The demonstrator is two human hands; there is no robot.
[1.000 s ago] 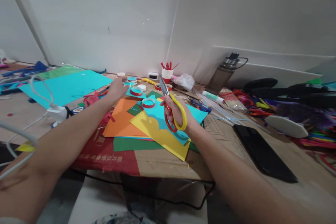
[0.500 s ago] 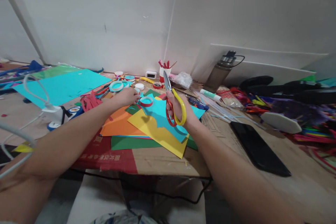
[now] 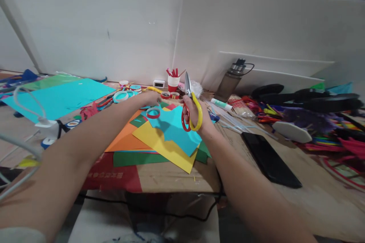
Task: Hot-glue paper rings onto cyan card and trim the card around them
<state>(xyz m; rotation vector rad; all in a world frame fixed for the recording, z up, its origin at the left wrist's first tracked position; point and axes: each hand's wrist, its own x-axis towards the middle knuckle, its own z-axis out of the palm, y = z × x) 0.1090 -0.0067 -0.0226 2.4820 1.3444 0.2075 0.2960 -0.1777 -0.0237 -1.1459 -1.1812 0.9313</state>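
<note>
My right hand [image 3: 195, 112] grips a pair of scissors [image 3: 196, 106] with one yellow and one red handle loop. Their blades point up and look closed together. My left hand [image 3: 151, 99] reaches out over the far part of the paper pile, palm down. Its fingers are mostly hidden behind the back of the hand, so whatever they touch does not show. Just below it a red-and-blue paper ring [image 3: 153, 112] rests on a cut light-blue sheet [image 3: 176, 129]. Under that lie a yellow sheet [image 3: 154, 141], an orange sheet [image 3: 122, 136] and a green sheet [image 3: 137, 158].
A paper cup [image 3: 173, 82] of red strips stands beyond my hands, beside small red rings [image 3: 165, 95] and a white clock [image 3: 159, 83]. To the right are a bottle [image 3: 229, 81], a glue stick [image 3: 221, 103] and a black phone [image 3: 269, 159]. Large blue paper [image 3: 61, 97] lies left.
My left hand has moved farther forward and right, over where a white disc lay. The scissors in my right hand remain upright, tilted slightly differently. The view has shifted a little.
</note>
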